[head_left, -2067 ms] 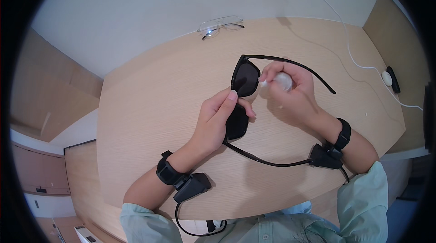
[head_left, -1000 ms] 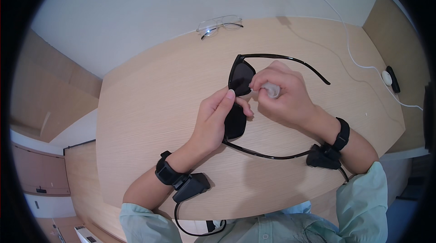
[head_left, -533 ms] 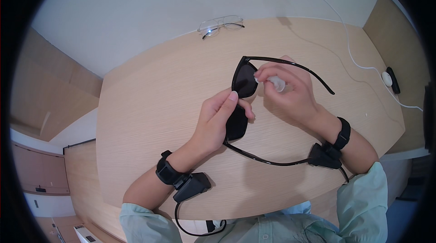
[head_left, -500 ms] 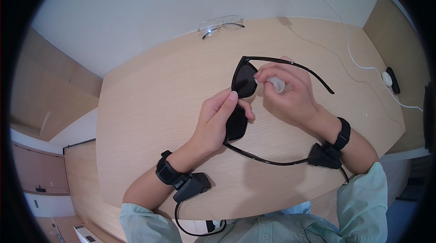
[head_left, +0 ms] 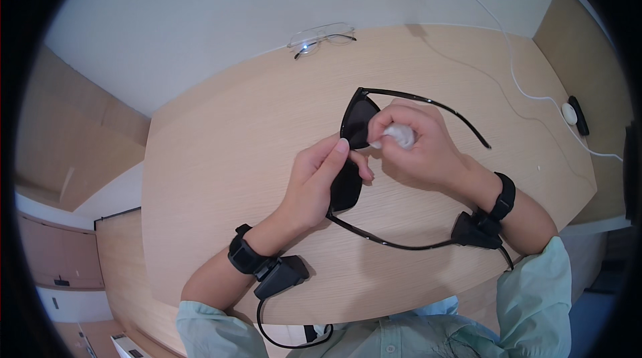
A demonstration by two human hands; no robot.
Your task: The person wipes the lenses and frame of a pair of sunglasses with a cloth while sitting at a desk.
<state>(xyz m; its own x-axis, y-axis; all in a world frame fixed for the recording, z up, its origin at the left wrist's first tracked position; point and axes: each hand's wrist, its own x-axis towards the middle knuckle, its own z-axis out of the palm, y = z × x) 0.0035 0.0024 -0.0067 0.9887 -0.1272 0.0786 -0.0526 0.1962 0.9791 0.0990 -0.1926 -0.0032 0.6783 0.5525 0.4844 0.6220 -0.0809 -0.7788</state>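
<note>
Black sunglasses (head_left: 347,187) are held above the wooden table, turned so that one dark lens is nearer me and the other farther off. My left hand (head_left: 317,174) pinches them at the bridge, thumb on top and fingers curled beneath. Both temples stretch out to the right. My right hand (head_left: 420,137) is closed around a crumpled white wipe (head_left: 399,135), perhaps a tissue or cloth. Its fingertips are at the inner edge of the far lens, under the far temple. The fingers partly cover that lens and the wipe.
Thin-framed clear eyeglasses (head_left: 323,39) lie at the table's back edge against the wall. On the right, a white cable (head_left: 511,57) runs down from a plug to a round white piece (head_left: 569,114) beside a black bar (head_left: 579,116). Black straps with boxes circle both my wrists.
My right hand has shifted slightly toward me along the far lens, its fingers curling tighter, and more of the white wipe shows. The sunglasses have tipped a little; my left hand keeps its hold.
</note>
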